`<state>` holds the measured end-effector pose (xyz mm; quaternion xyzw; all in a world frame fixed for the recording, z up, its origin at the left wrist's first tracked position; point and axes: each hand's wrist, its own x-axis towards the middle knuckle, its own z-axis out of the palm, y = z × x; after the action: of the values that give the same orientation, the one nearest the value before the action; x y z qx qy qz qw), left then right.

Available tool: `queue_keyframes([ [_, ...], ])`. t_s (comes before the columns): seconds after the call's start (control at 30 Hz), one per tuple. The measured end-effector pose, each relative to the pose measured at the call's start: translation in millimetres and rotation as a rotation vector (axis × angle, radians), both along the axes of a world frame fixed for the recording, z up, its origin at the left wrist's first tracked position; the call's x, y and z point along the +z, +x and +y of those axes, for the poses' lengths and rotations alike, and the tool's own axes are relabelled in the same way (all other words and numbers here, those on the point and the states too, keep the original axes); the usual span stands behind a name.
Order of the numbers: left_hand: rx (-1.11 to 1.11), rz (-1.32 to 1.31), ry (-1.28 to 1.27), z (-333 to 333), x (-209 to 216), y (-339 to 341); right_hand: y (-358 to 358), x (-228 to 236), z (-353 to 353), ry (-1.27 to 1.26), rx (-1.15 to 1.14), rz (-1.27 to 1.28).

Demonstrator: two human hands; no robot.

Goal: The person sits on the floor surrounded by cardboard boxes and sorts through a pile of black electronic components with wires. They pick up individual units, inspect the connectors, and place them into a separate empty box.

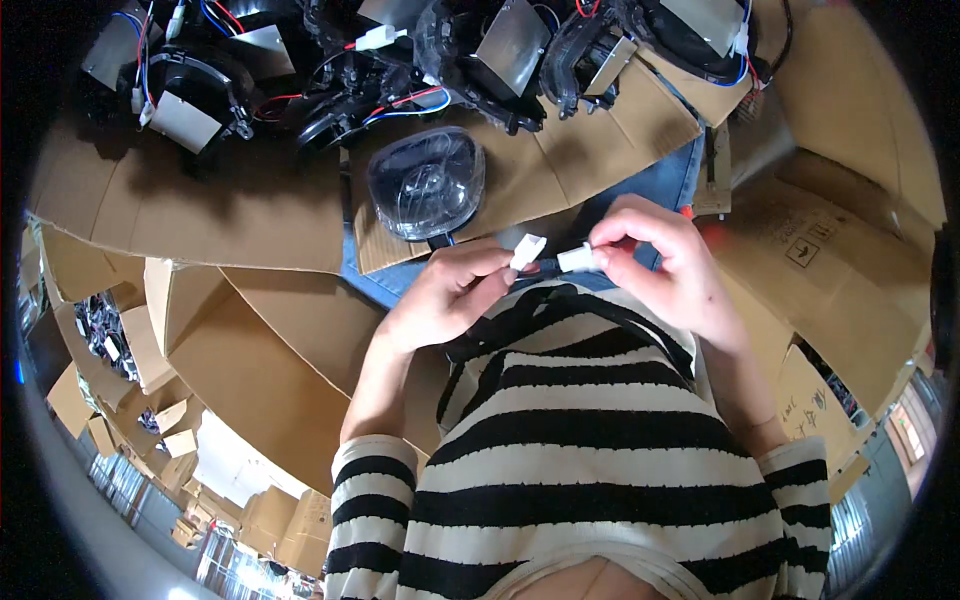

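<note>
Between thumb and fingers, my left hand (450, 295) pinches a white plug connector (527, 252). My right hand (665, 255) grips a second white connector (576, 260) the same way. The two connectors face each other with a small gap, in front of my body. Just beyond my left hand, a black lamp with a clear, rounded lens (427, 185) lies on the cardboard. A short dark cable leaves its lower edge toward my left hand. Where the wires of the two connectors lead is hidden by my fingers.
Along the far side, several black lamp housings (450, 55) with metal plates and red, blue and white wires are piled on a cardboard sheet (200, 200). An open cardboard box (270, 330) stands at my left, and a large carton (820, 260) at my right.
</note>
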<state>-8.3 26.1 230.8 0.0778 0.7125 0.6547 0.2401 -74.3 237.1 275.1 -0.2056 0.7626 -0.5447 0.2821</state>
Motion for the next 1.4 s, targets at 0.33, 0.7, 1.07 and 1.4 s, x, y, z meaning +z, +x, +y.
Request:
queue_keyframes([
  [0.33,-0.271,0.012,0.149,-13.1,2.8,-14.7,-4.4,-4.2,-2.1,-0.034,0.154,0.001],
  [0.7,-0.358,0.004,0.152,-14.1,-1.0,-21.1,-0.7,3.5,-6.5,0.042,0.143,0.083],
  [1.07,-0.36,-0.047,0.159,-14.9,-8.5,-23.5,3.6,-4.3,-6.0,0.0,0.116,0.114],
  [1.4,-0.378,-0.187,0.257,-16.0,-7.4,-31.2,7.5,-10.1,-15.8,0.023,0.017,0.176],
])
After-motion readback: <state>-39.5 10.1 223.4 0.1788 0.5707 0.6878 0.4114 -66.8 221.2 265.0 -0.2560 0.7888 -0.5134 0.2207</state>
